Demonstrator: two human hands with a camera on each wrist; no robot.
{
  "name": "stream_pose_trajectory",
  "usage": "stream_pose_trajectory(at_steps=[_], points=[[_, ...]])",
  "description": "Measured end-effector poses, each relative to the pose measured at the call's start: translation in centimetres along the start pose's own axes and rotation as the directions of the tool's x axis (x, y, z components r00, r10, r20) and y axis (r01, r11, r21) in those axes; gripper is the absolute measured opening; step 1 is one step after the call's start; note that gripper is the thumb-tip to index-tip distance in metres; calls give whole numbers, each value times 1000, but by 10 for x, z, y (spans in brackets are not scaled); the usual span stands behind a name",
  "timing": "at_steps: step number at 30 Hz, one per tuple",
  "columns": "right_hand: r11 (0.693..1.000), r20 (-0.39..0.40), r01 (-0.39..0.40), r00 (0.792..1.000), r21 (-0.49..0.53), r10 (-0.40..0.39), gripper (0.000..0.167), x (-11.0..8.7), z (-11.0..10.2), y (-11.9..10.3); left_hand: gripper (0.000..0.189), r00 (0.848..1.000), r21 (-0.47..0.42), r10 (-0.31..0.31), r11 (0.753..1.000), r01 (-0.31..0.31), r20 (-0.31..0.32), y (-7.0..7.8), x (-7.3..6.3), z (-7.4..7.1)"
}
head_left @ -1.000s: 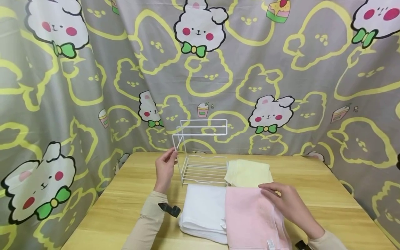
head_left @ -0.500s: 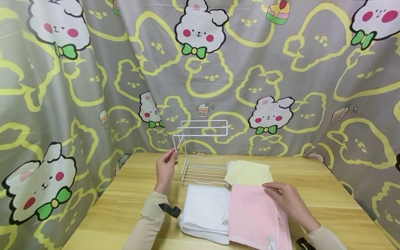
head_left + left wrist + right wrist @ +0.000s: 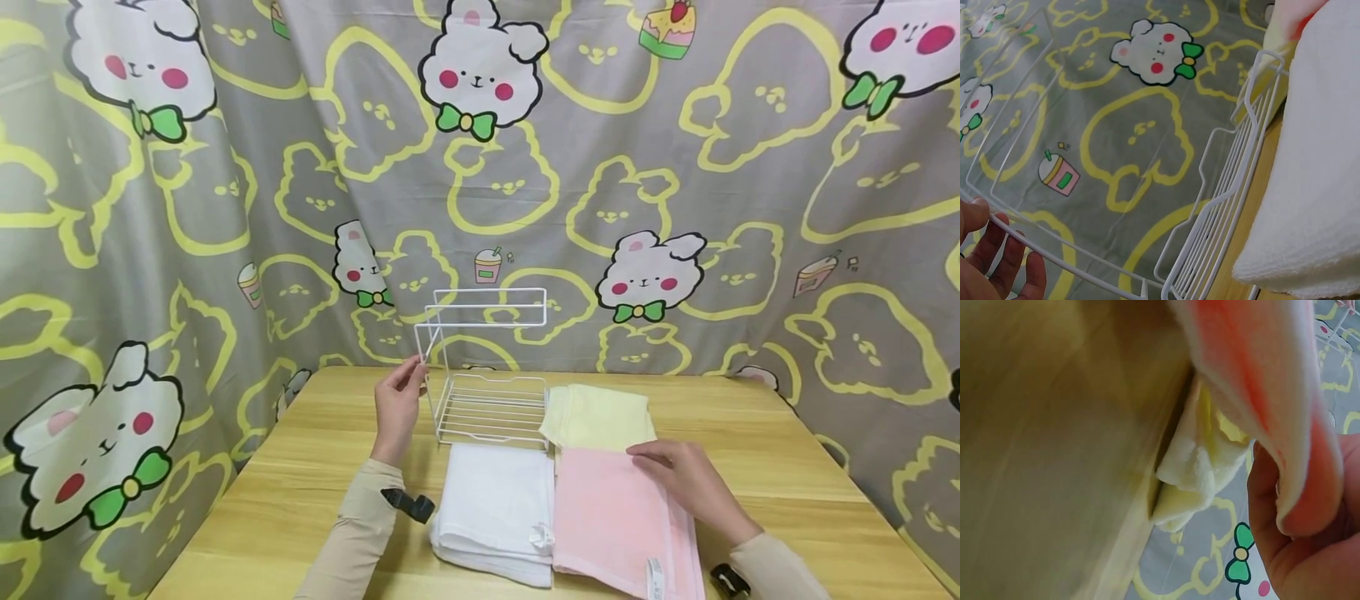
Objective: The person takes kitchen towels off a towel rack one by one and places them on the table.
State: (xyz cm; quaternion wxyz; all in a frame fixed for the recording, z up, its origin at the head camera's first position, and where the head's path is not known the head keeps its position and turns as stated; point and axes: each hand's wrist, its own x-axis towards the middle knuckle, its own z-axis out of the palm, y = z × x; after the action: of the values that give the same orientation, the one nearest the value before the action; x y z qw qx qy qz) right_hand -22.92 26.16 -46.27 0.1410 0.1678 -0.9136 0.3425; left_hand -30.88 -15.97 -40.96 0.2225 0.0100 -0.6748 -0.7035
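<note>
A white wire rack stands toward the back of the table, with a slatted base and an open top frame. My left hand pinches its left upright; in the left wrist view the thumb and fingers curl about the wire. My right hand grips the far right corner of a folded pink towel, whose label hangs near the front. The right wrist view has the towel's folded edge between thumb and fingers. A folded white towel lies left of the pink one.
A folded yellow towel lies behind the pink towel, beside the rack's right end. Under everything is a wooden table. A grey patterned curtain hangs close behind the table and at both sides.
The pink towel has shifted slightly right, away from the white towel, with my right hand on its corner. My left hand and the rack hold their place.
</note>
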Motion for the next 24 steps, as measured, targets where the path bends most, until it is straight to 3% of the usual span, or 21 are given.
stream_pose_trajectory(at_steps=[5, 13, 16, 18, 20, 21, 24], points=[[1000, 32, -6, 999, -6, 6, 16, 1, 4, 3, 27, 1000, -5, 2, 1000, -2, 5, -1, 0, 2], [997, -18, -72, 997, -17, 72, 20, -6, -9, 0, 28, 999, -19, 17, 1000, -17, 35, -3, 1, 6], [998, -42, -53, 998, -44, 51, 24, -12, -20, -5, 30, 998, 20, 27, 999, -29, 54, -2, -1, 5], [997, -56, -47, 998, -66, 43, 26, -18, -27, -9, 34, 995, 92, 41, 995, -49, 95, -2, -3, 2], [994, -80, -40, 996, -97, 32, 26, -25, -36, -13, 41, 984, 211, 61, 973, -96, 164, 0, -7, -4], [992, -90, -43, 995, -119, 32, 26, -30, -40, -15, 45, 975, 282, 70, 951, -129, 209, 1, -10, -8], [982, -105, -67, 993, -179, 48, 32, -45, -55, -21, 61, 939, 498, 63, 835, -235, 337, 9, -24, -24]])
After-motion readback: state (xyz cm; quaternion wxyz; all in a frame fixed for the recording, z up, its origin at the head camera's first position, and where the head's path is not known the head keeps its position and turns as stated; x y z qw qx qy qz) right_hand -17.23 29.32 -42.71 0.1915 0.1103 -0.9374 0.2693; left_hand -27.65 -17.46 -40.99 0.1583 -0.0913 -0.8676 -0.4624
